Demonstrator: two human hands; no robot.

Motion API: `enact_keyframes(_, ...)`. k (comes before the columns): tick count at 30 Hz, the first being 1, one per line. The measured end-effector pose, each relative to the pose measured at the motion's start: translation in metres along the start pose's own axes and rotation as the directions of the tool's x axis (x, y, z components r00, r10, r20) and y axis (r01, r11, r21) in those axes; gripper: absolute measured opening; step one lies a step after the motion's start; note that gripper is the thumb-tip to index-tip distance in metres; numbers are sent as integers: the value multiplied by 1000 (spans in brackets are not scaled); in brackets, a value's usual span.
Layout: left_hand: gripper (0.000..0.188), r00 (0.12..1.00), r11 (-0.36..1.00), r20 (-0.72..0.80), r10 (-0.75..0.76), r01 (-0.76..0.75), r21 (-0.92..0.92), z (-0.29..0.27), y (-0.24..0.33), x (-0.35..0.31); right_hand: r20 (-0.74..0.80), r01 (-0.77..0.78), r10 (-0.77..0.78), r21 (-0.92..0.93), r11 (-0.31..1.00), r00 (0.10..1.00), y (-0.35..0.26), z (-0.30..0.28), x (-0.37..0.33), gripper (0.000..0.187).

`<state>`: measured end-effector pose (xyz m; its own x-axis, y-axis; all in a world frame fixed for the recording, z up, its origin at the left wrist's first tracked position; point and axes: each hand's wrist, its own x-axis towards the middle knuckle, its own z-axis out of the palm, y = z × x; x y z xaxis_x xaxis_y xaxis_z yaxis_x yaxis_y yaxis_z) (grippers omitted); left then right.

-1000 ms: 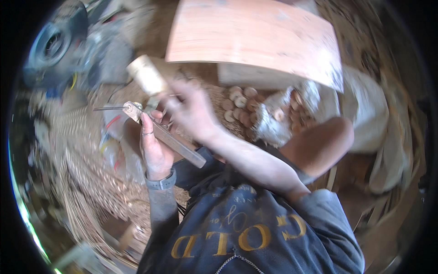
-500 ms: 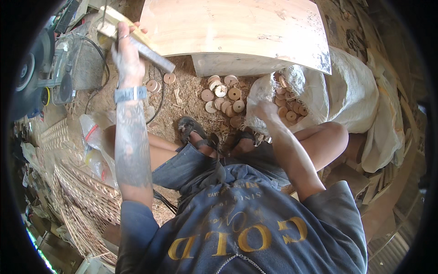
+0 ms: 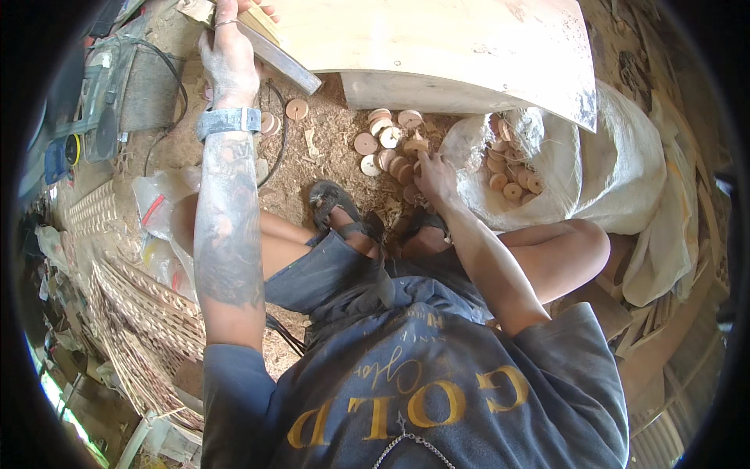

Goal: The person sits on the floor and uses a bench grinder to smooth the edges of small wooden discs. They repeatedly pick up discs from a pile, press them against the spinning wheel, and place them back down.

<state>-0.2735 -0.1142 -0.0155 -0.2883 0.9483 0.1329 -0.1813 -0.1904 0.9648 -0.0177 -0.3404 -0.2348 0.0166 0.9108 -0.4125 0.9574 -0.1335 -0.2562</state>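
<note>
From the head view, the ground (image 3: 328,156) is bare dirt strewn with sawdust and wood shavings. A pale wooden board (image 3: 453,47) curves across the top, and woven cane mats (image 3: 133,313) lie at the lower left. A grey power tool (image 3: 117,86) with a black cable sits at the upper left.

The person sits with knees drawn up and sandalled feet together. The left hand (image 3: 226,59) is stretched far forward, arm straight, fingers closed around a flat wooden stick (image 3: 273,51) that rests against the edge of the board. A grey wristband (image 3: 226,121) circles that wrist. The right hand (image 3: 436,178) reaches down to a heap of small round wooden discs (image 3: 387,144) on the ground just beyond the feet; its fingers curl onto the discs, though whether they pinch one I cannot tell.

To the right, a white woven sack (image 3: 601,172) lies open with more discs (image 3: 512,176) inside. A clear plastic bag (image 3: 160,207) with red and yellow patches lies beside the left knee.
</note>
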Motion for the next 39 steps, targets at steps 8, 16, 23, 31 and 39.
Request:
enact_keyframes(8, 38, 1000, 1000, 15, 10, -10, 15, 0, -2, 0, -241, 37, -23, 53, 998, 970, 1, 10, 26, 51)
enact_keyframes(16, 38, 999, 999, 28, -46, 45, 9, -1, 0, 0, -112, 94, -83, 105, 990, 990, 7, -20, 45, 46)
enact_keyframes(23, 36, 999, 999, -1, -36, 36, 8, -2, -5, 5, 222, 181, -211, 146, 973, 952, 6, -21, -3, 58)
enact_keyframes(31, 33, 996, 994, 5, -92, 92, -65, -3, -9, 6, 46, 168, -184, 237, 957, 982, -3, 24, -15, 50)
enact_keyframes(39, 37, 997, 996, 1, -83, 83, 33, -2, -2, 2, -227, -27, 148, 464, 885, 963, -15, 6, -6, 49)
